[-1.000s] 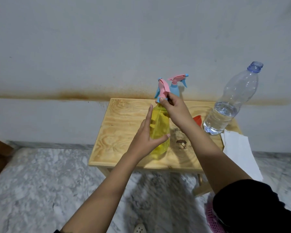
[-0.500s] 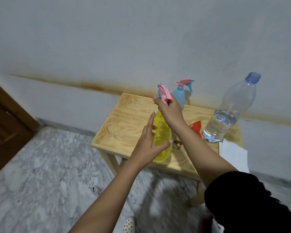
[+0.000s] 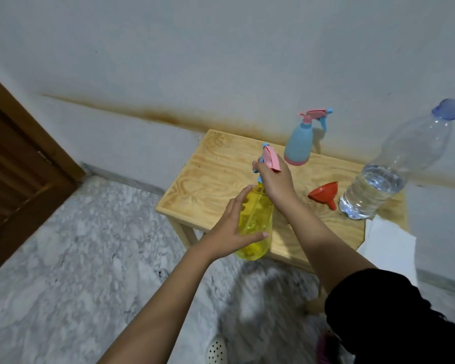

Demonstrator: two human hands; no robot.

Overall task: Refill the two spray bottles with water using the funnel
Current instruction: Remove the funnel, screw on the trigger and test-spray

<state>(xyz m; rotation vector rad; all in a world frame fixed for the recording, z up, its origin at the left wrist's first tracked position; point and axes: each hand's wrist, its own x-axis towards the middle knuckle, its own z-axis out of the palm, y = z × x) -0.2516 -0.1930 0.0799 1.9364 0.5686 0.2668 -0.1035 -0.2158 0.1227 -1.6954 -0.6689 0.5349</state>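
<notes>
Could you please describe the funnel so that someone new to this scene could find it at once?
On the small wooden table by the wall, look just left of the large clear water bottle. The funnel lies on its side there, the only orange-red thing on the table.

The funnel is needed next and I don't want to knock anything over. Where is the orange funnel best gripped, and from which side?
Judging by its pose, take the orange funnel by the wide cone rim, coming from above and the near-left. It lies tipped on the wooden table, mouth up and to the left, spout pointing toward the water bottle close on its right, so that side looks cramped.
</notes>
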